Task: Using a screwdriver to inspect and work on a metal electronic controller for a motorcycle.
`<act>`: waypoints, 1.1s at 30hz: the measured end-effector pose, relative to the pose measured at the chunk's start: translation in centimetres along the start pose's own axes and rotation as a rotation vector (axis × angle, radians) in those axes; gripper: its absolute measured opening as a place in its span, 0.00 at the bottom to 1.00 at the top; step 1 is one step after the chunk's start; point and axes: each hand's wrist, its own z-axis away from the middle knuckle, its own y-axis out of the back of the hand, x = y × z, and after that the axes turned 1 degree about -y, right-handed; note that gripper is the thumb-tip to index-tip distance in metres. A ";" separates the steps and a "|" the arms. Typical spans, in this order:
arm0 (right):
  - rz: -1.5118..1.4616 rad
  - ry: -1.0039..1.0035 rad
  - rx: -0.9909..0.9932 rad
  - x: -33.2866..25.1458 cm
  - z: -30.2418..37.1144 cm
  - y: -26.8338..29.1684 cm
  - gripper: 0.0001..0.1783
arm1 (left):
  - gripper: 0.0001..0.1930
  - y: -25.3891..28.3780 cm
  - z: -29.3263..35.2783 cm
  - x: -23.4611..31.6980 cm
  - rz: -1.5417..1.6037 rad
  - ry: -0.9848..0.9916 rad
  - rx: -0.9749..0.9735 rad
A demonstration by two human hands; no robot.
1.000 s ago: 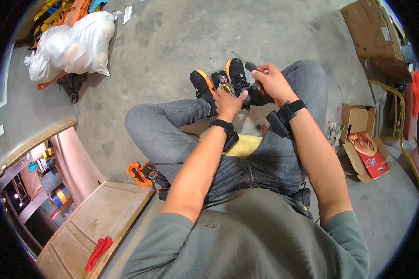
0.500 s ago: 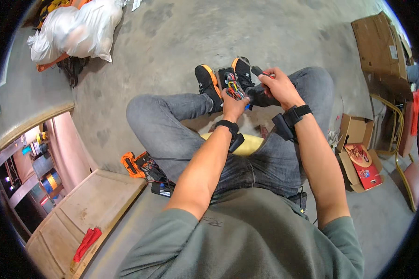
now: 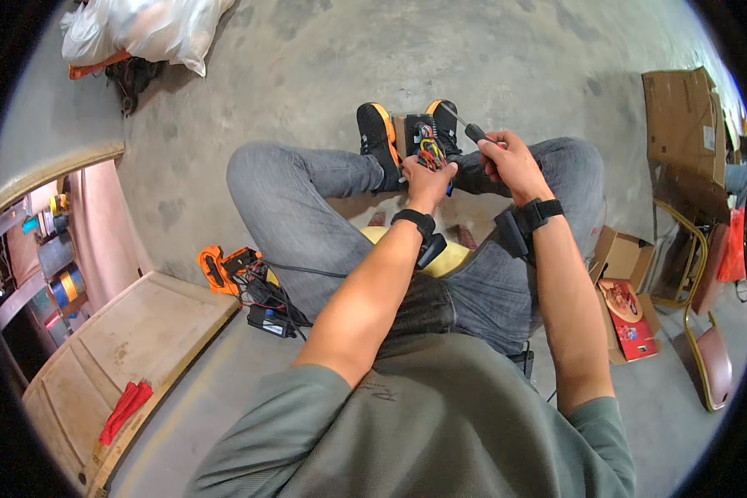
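A dark, boxy electrical unit is held between my two shoes, in front of my bent legs. Coloured wires in red, yellow and black bunch up at its near side. My left hand is closed on this bundle of wires; the fingertips are partly hidden. My right hand grips a screwdriver with a dark and red handle. Its thin metal shaft points up and left, toward the tip of my right shoe. The screwdriver is apart from the unit.
An orange tool with black cables lies on the floor left of my leg. At the left stands a wooden board with a red cloth on it. Cardboard boxes and a chair are at the right; white sacks are far left.
The view has shifted slightly. My right hand has turned the screwdriver so that its shaft shows more plainly. My left hand stays at the wires.
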 end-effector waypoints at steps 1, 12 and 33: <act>0.002 -0.004 0.004 -0.1 0.0 -0.1 0.15 | 0.46 0.1 -0.1 0.0 0.005 0.003 0.002; 0.005 0.004 0.004 0.5 -0.6 0.1 0.19 | 0.31 0.8 -0.8 -1.6 0.919 0.353 0.045; 0.031 -0.046 0.005 -0.1 -0.1 0.0 0.17 | 0.25 1.2 -4.6 -6.8 0.585 0.522 -0.259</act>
